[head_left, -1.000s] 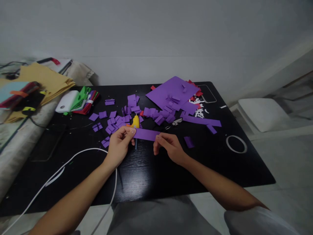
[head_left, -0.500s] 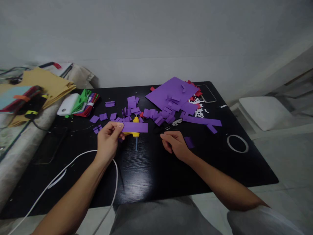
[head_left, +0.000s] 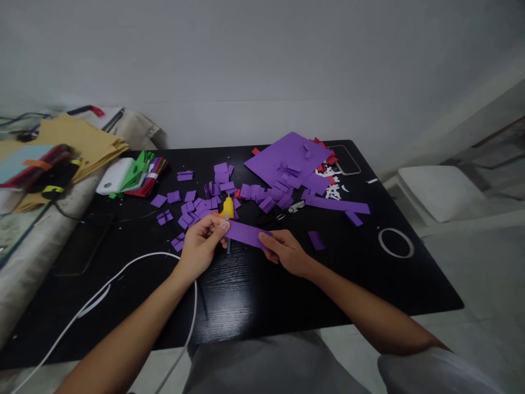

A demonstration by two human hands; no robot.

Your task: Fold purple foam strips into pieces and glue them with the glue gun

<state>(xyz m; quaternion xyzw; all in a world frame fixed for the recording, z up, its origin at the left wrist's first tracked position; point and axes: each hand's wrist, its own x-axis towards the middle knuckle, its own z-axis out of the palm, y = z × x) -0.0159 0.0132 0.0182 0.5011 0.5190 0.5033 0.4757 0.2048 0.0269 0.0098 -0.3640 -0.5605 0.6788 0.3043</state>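
A purple strip (head_left: 247, 234), of paper or thin foam, is stretched between my two hands above the black table. My left hand (head_left: 204, 241) pinches its left end between thumb and fingers. At the right end, my right hand (head_left: 286, 250) grips it the same way. Just behind the strip lies a yellow glue gun (head_left: 227, 208) with a stick poking out toward me, partly hidden by the strip and my left hand. Small folded purple pieces (head_left: 192, 210) are scattered around the gun.
Farther back lies a large purple sheet (head_left: 283, 150) over red and white scraps. Scissors (head_left: 296, 207) and a long purple strip (head_left: 338, 204) are right of centre. A white cable (head_left: 123, 268) loops past my left forearm. Bundled coloured strips (head_left: 143, 175) sit at the back left.
My left hand has moved right and slightly nearer me with the purple strip. My right hand has come in and closed on the strip's free end, which now slants down to the right.
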